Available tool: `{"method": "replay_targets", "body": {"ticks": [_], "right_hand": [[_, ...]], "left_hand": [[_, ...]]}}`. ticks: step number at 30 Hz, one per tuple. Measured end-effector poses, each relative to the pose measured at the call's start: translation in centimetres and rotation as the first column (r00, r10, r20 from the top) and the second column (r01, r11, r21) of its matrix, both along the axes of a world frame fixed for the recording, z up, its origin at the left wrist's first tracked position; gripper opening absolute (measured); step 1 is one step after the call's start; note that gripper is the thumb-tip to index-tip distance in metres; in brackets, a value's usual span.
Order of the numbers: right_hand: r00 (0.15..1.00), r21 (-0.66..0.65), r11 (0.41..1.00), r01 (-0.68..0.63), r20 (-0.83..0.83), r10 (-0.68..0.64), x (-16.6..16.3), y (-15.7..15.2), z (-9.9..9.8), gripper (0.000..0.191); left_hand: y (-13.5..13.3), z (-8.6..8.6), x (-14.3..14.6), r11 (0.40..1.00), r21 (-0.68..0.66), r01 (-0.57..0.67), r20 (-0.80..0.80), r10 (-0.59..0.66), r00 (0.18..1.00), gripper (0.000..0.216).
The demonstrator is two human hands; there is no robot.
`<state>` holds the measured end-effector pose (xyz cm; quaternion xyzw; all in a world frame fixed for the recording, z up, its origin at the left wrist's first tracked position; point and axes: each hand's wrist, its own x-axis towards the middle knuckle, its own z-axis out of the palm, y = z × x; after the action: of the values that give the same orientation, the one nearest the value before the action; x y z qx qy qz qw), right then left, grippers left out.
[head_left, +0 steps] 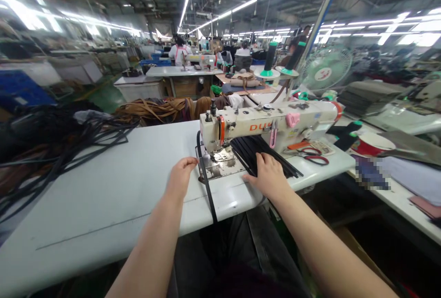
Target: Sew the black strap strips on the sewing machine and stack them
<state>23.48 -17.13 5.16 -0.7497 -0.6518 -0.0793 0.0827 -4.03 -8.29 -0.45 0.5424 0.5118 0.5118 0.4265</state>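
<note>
A white sewing machine [268, 123] stands on a white table [103, 197]. A single black strap [206, 183] runs from under the machine's needle area toward me and hangs over the table's front edge. My left hand [181, 176] rests just left of this strap with its fingers curled under, near the metal needle plate [220, 162]. Whether it grips the strap is hidden. My right hand [268, 176] lies flat, fingers stretched, on a bundle of black straps [262, 153] under the machine's arm.
A tangled heap of black straps [51, 141] covers the table's left end, with brown straps [155, 109] behind. Red-handled scissors [312, 155] lie right of the machine. A green fan [325, 69], thread cones [270, 59] and a red bowl [372, 144] stand at right. People work at far tables.
</note>
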Motion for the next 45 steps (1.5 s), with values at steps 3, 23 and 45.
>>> {"method": "replay_targets", "body": {"ticks": [3,23,45], "right_hand": [[0.999,0.002,0.999,0.039,0.007,-0.039,0.5,0.0,0.9,0.084],[0.998,-0.097,0.995,0.021,0.060,-0.015,-0.6,2.0,-0.8,0.032],[0.969,-0.209,0.947,0.245,0.025,-0.245,-2.1,4.1,-1.0,0.028]], "left_hand": [[0.5,-0.8,-0.2,1.000,-0.007,0.030,0.039,-0.029,0.999,0.024],[0.6,0.1,0.3,0.996,-0.052,0.075,0.005,-0.075,0.997,0.025],[1.4,-1.4,-0.3,0.992,-0.068,0.106,-0.057,-0.109,0.992,0.039]]}}
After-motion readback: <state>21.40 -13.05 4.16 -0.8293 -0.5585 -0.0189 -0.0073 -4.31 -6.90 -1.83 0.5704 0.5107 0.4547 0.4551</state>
